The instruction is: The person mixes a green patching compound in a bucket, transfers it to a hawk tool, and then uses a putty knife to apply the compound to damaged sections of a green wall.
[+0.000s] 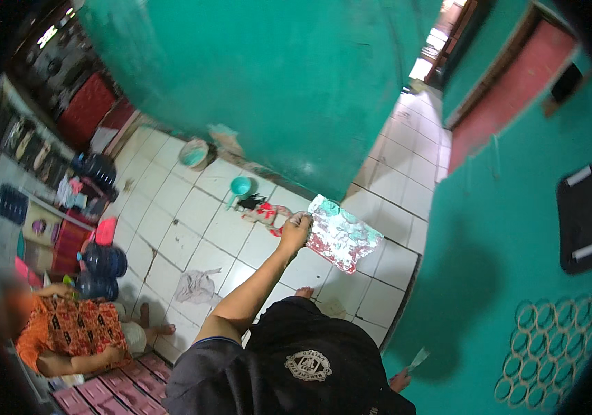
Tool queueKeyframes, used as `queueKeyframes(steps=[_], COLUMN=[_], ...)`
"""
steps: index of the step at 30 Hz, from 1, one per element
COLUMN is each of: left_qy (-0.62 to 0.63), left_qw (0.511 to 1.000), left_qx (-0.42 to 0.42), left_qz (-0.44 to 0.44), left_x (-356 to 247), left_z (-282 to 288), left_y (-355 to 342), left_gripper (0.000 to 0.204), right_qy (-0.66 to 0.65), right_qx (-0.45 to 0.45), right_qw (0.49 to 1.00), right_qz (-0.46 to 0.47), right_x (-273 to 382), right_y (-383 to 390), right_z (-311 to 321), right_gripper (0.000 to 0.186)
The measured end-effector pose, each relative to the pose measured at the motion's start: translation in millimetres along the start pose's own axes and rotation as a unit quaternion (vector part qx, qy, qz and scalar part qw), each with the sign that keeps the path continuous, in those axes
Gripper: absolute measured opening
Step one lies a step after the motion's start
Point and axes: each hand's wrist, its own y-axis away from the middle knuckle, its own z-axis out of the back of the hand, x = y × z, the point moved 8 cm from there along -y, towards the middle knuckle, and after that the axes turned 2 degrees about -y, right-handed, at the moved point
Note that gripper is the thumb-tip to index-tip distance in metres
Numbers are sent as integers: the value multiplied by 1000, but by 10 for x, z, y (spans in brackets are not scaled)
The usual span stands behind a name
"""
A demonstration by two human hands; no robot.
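My left hand [298, 228] grips the edge of a flat reddish board [344, 235] smeared with white and green paste, held out over the tiled floor. Down at my right side, my right hand [398, 380] holds a putty knife [418, 358] with a pale blade, close to the green wall [468, 304]. Below the board on the floor lie red, black and beige cloth items [268, 214], beside a turquoise dipper [240, 185]. A bucket [198, 156] with green contents stands farther back by the far wall.
A person in orange [74, 325] sits at the left near water jugs [102, 266] and cluttered shelving. A grey rag [195, 286] lies on the tiles [178, 200]. A passage leads away at upper right. A ring hanger [538, 353] and black panel [586, 214] are on the right wall.
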Motion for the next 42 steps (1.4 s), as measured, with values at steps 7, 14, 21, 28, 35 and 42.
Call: queueKeyframes(steps=[7, 14, 21, 28, 35, 42], left_qy=[55, 136, 108, 55, 74, 79], left_qw=[982, 934, 888, 875, 853, 868], left_qx=[-178, -329, -445, -478, -514, -487], left_qz=[24, -2, -31, -54, -47, -52], left_x=[705, 1526, 2141, 1893, 2644, 3796], left_z=[-29, 25, 368, 640, 1531, 2751], left_y=[547, 829, 816, 818, 700, 246], left_gripper=[22, 20, 20, 17, 18, 16], right_qy=[35, 134, 204, 190, 136, 88], right_qx=[80, 216, 341, 414, 380, 437], right_qw=[969, 811, 736, 680, 578, 688], right_qz=[231, 527, 548, 575, 709, 572], right_x=[1365, 2607, 3040, 3312, 3060, 1328], right_y=[-2437, -2758, -2242, -1851, -792, -660], right_z=[-864, -2342, -4194, -5583, -6693, -7535], right_gripper=[36, 34, 26, 31, 38, 39])
